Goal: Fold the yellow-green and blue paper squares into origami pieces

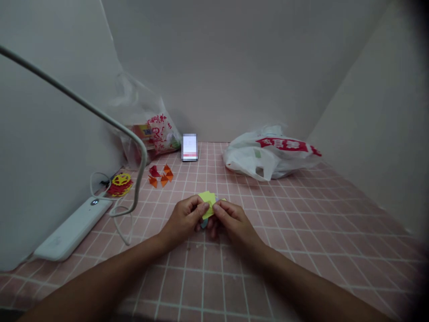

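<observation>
The person's left hand (183, 218) and right hand (237, 220) pinch a small, angular piece of yellow paper (207, 198) between them — over the pink, white-gridded counter (197, 286), right of small, pointed orange pieces (164, 180).

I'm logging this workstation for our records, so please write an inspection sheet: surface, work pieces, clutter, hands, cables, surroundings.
Surface: pink with pale grid lines; small specks near the hands.
Work pieces: yellow paper, held above the surface; a bluish piece shows partly below it.
Clutter: orange pieces, dark red piece, yellow and red cut-outs, lit phone, clear bag, white bag, long white case.
Hands: left hand and right hand both pinch the yellow paper.
Cables: thick grey cable arching from the left; thin cable looped beside the case.
Surroundings: pale walls behind and at both sides.
</observation>
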The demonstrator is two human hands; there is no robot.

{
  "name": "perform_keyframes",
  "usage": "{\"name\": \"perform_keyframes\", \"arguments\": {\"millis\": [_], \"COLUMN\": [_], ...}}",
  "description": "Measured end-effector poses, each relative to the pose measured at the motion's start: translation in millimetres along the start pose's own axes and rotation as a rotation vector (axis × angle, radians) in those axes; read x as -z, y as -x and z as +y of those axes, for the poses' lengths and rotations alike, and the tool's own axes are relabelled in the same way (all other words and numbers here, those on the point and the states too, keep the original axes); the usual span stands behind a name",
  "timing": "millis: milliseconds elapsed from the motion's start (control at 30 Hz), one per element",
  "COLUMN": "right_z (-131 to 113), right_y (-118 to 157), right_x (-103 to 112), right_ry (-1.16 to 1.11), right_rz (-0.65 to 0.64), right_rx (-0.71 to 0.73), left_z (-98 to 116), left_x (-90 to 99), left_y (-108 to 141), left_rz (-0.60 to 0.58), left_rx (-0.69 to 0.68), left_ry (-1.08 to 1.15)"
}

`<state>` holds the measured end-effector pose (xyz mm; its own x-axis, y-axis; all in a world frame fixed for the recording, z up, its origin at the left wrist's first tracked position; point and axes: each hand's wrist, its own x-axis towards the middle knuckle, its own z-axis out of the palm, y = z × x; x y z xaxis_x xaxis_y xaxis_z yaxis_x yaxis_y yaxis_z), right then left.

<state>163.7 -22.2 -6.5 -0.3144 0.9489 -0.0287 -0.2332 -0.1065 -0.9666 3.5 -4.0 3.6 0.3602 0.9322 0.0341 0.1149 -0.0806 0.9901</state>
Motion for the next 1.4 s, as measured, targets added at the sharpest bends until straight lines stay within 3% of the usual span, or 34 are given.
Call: {"name": "perform_keyframes", "arguments": {"millis": [233,400,833,1067,1267,1400], "right_z": [-3.7,-2.9,-1.5,-4.7,-7.4,-7.0], "right_y": [2.9,2.1,-2.5,-3.8,-3.9,-3.4], "right_x": [-3.0,-1.9,3.8,5.7,7.5,5.8], "right_ry": [0.073,0.040,-0.010,-0.033,-0.171,-0.236], "right_rz": [0.081,0.050,0.007,0.063,0.110,0.022], "right_rx": [0.022,-0.001,-0.033,-0.041,-0.041,-0.122], "left_z": [2.0,1.5,2.3,1.3,0.2,3.0], "left_x": [-0.1,-0.8,7.1,6.3,10.6,12.9], "left_y": [-0.5,0.2,-4.2,-4.2,-6.3,-6.5], "left_rz": [0.057,-0.011,0.048,0.031,0.095,0.087], "left_rx": [-0.076,0.022,-0.068,-0.023,-0.247,-0.492], "left_ry": [-0.085,0.019,-0.142,-0.020,-0.130,-0.327]}}
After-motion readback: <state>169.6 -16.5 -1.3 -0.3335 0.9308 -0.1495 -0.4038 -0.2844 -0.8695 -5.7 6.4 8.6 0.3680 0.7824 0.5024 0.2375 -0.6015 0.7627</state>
